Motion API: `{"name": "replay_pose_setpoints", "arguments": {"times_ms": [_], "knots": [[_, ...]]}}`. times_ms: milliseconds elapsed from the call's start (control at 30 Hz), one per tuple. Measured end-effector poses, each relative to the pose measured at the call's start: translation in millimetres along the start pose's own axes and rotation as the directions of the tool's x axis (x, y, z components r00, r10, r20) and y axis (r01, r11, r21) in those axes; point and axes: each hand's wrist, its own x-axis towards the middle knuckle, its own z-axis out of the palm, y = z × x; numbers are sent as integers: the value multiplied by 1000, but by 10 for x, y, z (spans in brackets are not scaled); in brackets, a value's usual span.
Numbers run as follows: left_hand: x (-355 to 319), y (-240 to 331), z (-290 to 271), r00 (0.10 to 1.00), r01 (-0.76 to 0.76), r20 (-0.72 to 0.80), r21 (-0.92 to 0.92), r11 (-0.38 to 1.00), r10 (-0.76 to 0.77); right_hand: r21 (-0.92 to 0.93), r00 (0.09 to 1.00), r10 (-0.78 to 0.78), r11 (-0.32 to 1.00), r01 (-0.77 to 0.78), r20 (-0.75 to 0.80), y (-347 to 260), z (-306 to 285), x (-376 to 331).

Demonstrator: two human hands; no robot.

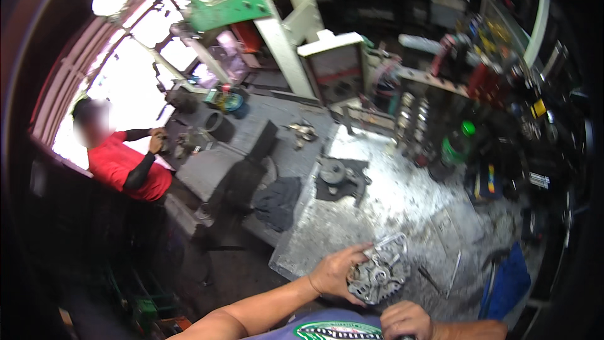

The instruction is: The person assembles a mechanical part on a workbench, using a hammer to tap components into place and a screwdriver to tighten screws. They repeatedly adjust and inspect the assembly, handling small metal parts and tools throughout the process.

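My left hand [336, 272] grips the edge of a round, silvery cast-metal housing [382, 271] with ribs, openings and a hub in its centre. The housing is tilted up above the near edge of the metal-topped bench [371, 211]. Close to my body, right of the housing and apart from it, my right hand [406, 321] is closed. A small dark bit shows beneath its fingers, too little to name. On the bench to the right lie a thin metal rod [454, 274] and a short dark tool [430, 279].
A dark metal part [340, 176] sits farther back on the bench. Two shafts [412, 119] and a green-capped bottle [454, 150] stand behind. A hammer [494, 271] lies by a blue cloth [511, 280]. At far left, a person in red [132, 164] works beside a dark cloth [277, 201].
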Motion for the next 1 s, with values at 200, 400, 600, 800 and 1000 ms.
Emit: {"name": "replay_pose_setpoints", "arguments": {"times_ms": [200,400,600,800,1000], "knots": [[-46,-4,49,999,33,-17,-42,999,-33,23,988,137,990,-139,69,10,8,-152],[-89,-26,102,998,40,-40,-2,999,-40,11,989,126,992,-127,76,27,15,-125],[-172,-84,178,996,35,-85,42,999,-31,-141,996,84,986,-89,-39,28,126,-230],[-242,47,291,985,88,-158,125,988,-67,-248,915,108,944,-217,-388,3,179,-257],[-371,256,358,943,307,-161,74,949,-292,-412,903,-230,909,66,-363,-469,186,-769]]}}
